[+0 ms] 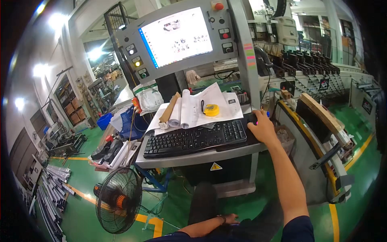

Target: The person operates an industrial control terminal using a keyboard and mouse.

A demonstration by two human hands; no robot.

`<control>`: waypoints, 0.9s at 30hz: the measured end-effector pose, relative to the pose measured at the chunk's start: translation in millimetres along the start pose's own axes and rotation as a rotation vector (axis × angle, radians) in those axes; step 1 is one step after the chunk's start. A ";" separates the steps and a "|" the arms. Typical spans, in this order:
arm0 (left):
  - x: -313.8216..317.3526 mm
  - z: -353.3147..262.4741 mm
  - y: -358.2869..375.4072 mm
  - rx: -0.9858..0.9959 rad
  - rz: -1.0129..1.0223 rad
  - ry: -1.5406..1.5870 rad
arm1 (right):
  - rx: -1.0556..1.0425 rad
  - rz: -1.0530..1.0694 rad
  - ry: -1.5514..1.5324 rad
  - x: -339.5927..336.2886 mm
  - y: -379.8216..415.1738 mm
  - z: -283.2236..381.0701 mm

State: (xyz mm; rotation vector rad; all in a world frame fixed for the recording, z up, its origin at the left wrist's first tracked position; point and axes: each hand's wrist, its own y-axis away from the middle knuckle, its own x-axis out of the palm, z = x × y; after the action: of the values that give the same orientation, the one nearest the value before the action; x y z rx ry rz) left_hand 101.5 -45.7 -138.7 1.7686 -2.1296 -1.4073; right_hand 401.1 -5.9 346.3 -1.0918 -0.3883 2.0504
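My right hand [263, 128] is wrapped over a dark computer mouse [252, 118] at the right end of the console shelf; a small pink light glows by its fingers, and most of the mouse is covered. Beside it lies a black keyboard [195, 139]. Low in the view, my left hand [231, 218] rests in my lap, small and partly in shadow, its fingers loosely laid out and holding nothing visible. Behind the keyboard, paper sheets [219, 93] with rolled edges carry a yellow tape measure [211, 110]. Above, a lit monitor [175, 38] shows grey drawings on white.
A black fan [119, 200] stands on the green floor at lower left. Papers and dark cloth lie on a side stand [115, 153]. Metal bars [48, 201] lie farther left. To the right is a machine frame with a yellow edge [306, 135] and a wooden board [322, 115].
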 end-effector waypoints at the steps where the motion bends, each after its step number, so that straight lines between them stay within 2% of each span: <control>1: -6.5 -1.2 -0.3 -0.015 0.026 0.011 | -0.007 0.003 -0.006 0.3 -1.0 -1.5; 3: -17.1 -5.0 -3.9 -0.039 0.075 0.031 | -0.016 0.002 -0.016 -0.3 -1.9 -2.3; 6: -9.6 11.9 -18.4 -0.044 -0.157 0.069 | -0.019 0.001 -0.040 -1.7 1.2 0.0; 12: -33.6 23.6 -16.7 -0.116 -0.121 0.239 | -0.013 0.023 -0.061 -6.0 0.9 3.6; 15: -29.1 34.6 -26.9 -0.145 -0.121 0.226 | 0.005 0.044 -0.072 -6.8 0.9 8.5; 18: -30.1 42.4 -34.6 -0.070 0.010 0.243 | -0.013 0.054 -0.058 -5.0 -0.4 7.2; 21: -30.2 36.6 -32.1 -0.085 -0.052 0.267 | 0.007 0.062 -0.071 -8.8 0.9 11.2; 24: -35.0 32.2 -34.1 -0.124 -0.017 0.263 | 0.024 0.059 -0.063 -10.7 1.6 13.4; 27: -35.7 32.2 -30.4 -0.065 -0.011 0.247 | 0.021 0.057 -0.043 -10.3 0.8 10.1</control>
State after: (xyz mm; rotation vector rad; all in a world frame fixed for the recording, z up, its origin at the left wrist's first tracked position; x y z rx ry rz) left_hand 119.8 3.9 -159.6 1.8243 -1.9302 -1.1746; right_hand 396.2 -13.3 357.7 -1.0582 -0.3597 2.1261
